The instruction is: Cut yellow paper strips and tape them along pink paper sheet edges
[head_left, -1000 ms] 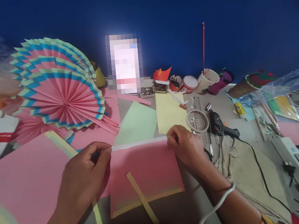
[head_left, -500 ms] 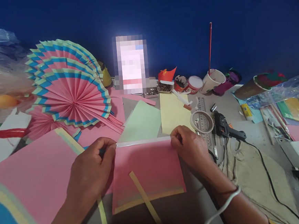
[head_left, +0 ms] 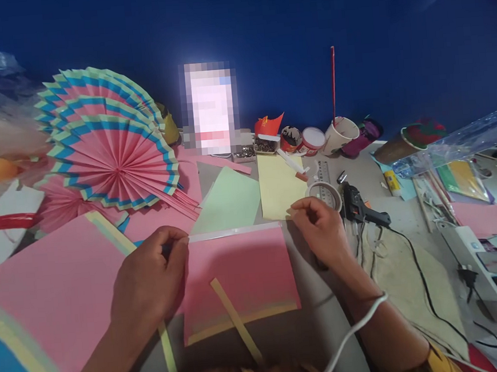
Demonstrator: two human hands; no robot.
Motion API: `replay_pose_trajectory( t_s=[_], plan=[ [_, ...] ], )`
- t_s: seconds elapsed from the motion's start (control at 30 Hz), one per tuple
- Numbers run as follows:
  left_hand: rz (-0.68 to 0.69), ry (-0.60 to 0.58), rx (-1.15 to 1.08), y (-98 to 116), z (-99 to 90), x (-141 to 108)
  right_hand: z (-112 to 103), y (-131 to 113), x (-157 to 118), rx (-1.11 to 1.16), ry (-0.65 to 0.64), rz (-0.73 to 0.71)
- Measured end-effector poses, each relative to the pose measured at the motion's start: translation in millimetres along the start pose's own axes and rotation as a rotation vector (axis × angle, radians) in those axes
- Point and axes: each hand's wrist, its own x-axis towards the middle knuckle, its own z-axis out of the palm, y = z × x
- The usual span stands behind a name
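Note:
A pink sheet (head_left: 238, 273) with a yellow band along its lower edge lies in front of me, a white strip (head_left: 235, 232) running along its top edge. My left hand (head_left: 150, 277) pinches the sheet's upper left corner, thumb on top. Just beyond the upper right corner is my right hand (head_left: 321, 229), apart from the sheet; its thumb and index finger are curled together, and whether anything is between them is too small to tell. A narrow yellow strip (head_left: 235, 319) lies slanted across the sheet's lower part.
Folded paper fans (head_left: 118, 167) stand at the back left above a large pink sheet (head_left: 58, 281). Green (head_left: 232, 201) and yellow paper (head_left: 278, 189) lie behind the work. To the right are a tape roll (head_left: 324, 196), a glue gun (head_left: 362, 206), a cup (head_left: 341, 135) and cables.
My right hand has let go of the sheet's upper right corner and moved slightly right of it. My left hand keeps its hold. The view has shifted a little to the right.

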Motion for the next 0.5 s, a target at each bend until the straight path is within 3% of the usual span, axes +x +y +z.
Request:
replay_pose_trajectory(
  t_s=[0.1, 0.2, 0.37, 0.5],
  plan=[
    [-0.015, -0.01, 0.008, 2, 0.3, 1, 6, -18, -13, -0.089, 0.031, -0.348],
    [0.009, 0.011, -0.008, 2, 1.3, 1, 23, -32, -27, -0.147, -0.132, -0.721],
    [0.067, 0.041, -0.062, -1, -0.7, 1, 47, -27, -42, -0.237, -0.084, -0.964],
    [0.099, 0.03, -0.068, 0, -4.4, 0, 48, -36, -48, -0.303, -0.245, -1.048]
  ],
)
